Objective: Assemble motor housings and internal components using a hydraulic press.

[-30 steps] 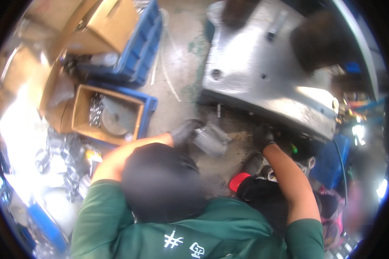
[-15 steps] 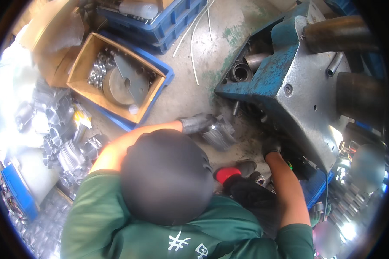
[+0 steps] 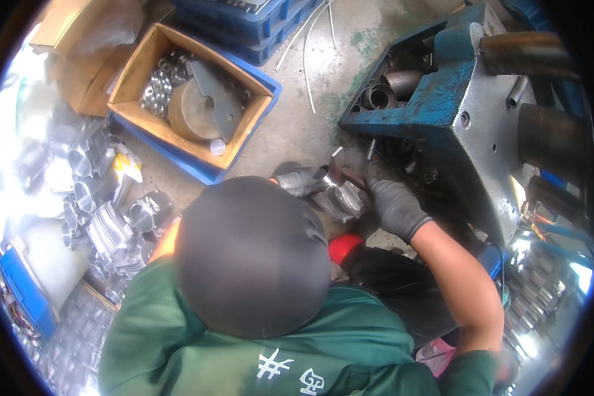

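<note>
My left hand [image 3: 299, 181], in a grey glove, is closed at the left end of a shiny ribbed metal part [image 3: 340, 200]. My right hand [image 3: 398, 210], gloved in grey too, is at the other side with its fingers curled toward the part. Between the hands a brownish flat metal piece [image 3: 351, 178] leans at the part's upper edge, its end by my right fingertips. A dark cap covers some of my left forearm.
Ahead on the left, a cardboard box [image 3: 129, 105] of metal rings sits in a blue crate [image 3: 208, 173]. Ribbed metal parts [image 3: 109, 228] are heaped at left. A heavy blue machine [image 3: 442, 109] with thick bars stands at right. White strips [image 3: 308, 72] lie on the floor.
My right hand has come up from low beside the machine to the ribbed part, and the brownish piece now shows there. The left hand stays at the part, now tilted differently.
</note>
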A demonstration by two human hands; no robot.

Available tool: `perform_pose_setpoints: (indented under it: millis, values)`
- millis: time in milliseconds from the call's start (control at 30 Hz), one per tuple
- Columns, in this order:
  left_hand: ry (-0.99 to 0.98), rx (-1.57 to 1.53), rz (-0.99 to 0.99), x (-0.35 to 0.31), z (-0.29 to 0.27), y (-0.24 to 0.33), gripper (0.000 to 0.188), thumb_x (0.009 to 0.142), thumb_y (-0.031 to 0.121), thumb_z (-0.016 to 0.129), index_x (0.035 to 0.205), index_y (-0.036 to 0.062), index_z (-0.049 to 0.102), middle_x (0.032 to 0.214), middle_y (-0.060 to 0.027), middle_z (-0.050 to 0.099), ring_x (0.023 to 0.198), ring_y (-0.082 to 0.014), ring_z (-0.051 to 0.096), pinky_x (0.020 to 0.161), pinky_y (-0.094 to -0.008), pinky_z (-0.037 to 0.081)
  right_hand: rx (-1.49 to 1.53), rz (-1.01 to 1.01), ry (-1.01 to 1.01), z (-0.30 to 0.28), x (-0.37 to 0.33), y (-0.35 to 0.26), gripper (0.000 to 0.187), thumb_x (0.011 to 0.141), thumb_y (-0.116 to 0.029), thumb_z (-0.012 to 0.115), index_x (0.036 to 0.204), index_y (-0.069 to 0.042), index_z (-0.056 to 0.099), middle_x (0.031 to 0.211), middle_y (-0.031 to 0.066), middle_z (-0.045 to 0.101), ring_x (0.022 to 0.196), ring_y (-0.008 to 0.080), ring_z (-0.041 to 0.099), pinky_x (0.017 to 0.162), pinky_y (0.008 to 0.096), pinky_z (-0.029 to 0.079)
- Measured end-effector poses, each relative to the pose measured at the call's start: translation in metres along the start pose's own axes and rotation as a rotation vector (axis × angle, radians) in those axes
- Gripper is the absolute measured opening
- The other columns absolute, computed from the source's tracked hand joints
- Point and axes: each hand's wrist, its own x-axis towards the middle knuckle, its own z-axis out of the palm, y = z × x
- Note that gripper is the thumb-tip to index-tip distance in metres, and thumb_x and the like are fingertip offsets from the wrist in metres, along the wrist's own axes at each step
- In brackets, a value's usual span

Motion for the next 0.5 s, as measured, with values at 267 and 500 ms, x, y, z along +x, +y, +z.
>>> perform_pose_setpoints:
  millis: [267,500]
  values:
    - [0.019,-0.023,0.028,-0.009,0.006,-0.021,0.037,0.104,0.023,0.054,0.131,0.0025,0.067,0.115,-0.0149,0.076,0.107,-0.0223,0.072,0.093,-0.0382,0.054,-0.105,-0.017,-0.117,-0.021,0.015,-0.039,0.031,0.097,-0.019,0.059,0.124,-0.006,0.067,0.101,0.0254,0.074,0.096,0.0426,0.073,0.087,0.0530,0.057]
    - [0.032,-0.012,0.043,-0.009,0.024,-0.007,0.037,0.104,0.026,0.055,0.130,0.0034,0.069,0.112,-0.0157,0.076,0.105,-0.0248,0.072,0.092,-0.0391,0.054,-0.107,0.103,-0.162,0.014,0.011,-0.025,0.042,0.096,-0.015,0.057,0.137,-0.009,0.062,0.108,0.0230,0.074,0.102,0.0401,0.072,0.091,0.0513,0.057]
